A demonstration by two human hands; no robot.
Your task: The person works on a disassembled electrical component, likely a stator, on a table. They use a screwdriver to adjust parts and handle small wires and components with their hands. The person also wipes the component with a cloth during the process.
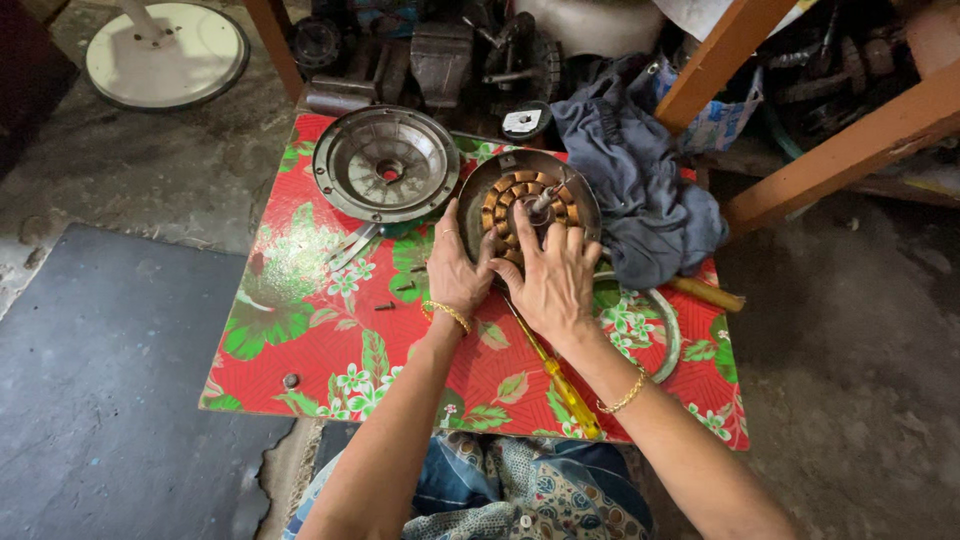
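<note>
A round metal motor housing (480, 180) with a ring of copper coils (527, 180) and a centre shaft lies on a low table covered in red floral cloth (330, 340). My left hand (456, 268) rests on the housing's near left rim, fingers spread. My right hand (552, 275) lies over the near side of the coils, its fingers touching the shaft area. Both wrists wear gold bracelets. Beneath my right forearm a yellow-handled screwdriver (562, 385) lies on the cloth.
A second round metal cover (386, 163) sits at the table's far left, pliers (352, 243) beside it. A grey rag (640, 185) lies at the far right, a curved metal ring (668, 335) beside it. Small screws dot the cloth. Machine parts and wooden beams crowd behind.
</note>
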